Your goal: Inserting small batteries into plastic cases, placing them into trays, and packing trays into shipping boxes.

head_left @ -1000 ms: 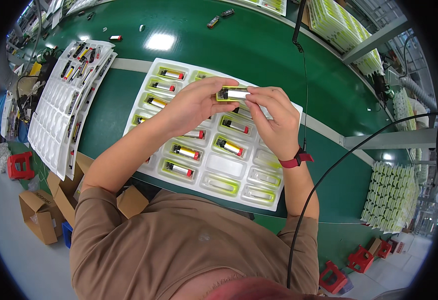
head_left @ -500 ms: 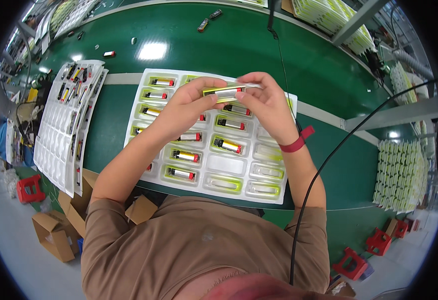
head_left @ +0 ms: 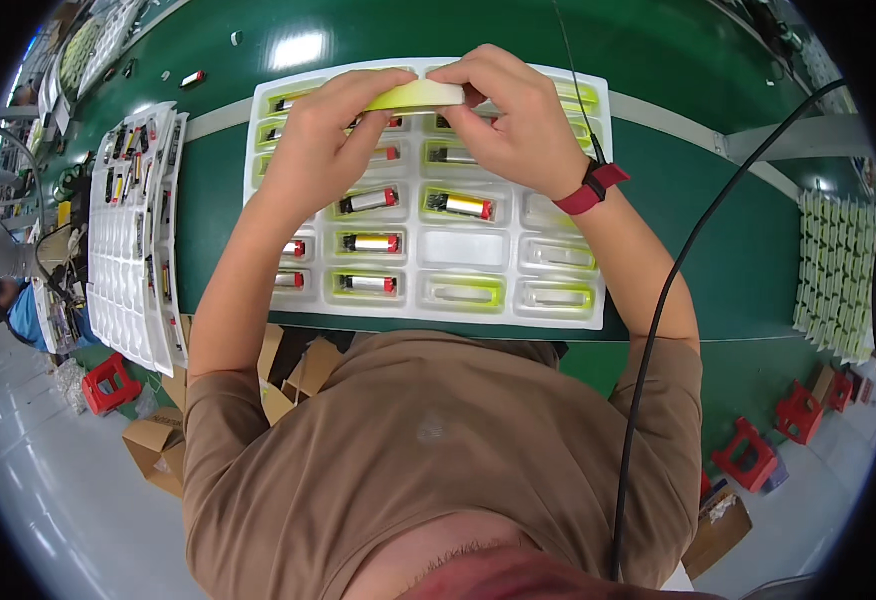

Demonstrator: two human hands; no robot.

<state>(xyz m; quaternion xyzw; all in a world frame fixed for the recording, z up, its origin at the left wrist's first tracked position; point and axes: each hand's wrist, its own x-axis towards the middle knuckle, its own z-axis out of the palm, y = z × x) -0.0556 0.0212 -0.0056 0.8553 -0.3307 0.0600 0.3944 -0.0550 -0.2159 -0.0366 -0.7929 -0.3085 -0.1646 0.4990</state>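
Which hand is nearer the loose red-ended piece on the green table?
Left. The left hand is right of that piece, holding one end of the yellowish shell; the right hand is farther right, at its other end.

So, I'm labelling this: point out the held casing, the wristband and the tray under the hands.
Casing [head_left: 420, 95]: head view, middle of its side.
Wristband [head_left: 582, 200]: head view, on its red strap.
Tray [head_left: 413, 262]: head view, bare strip between pockets.

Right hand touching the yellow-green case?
Touching. Head view: the right hand has its fingertips against the right end of the yellow-green case.
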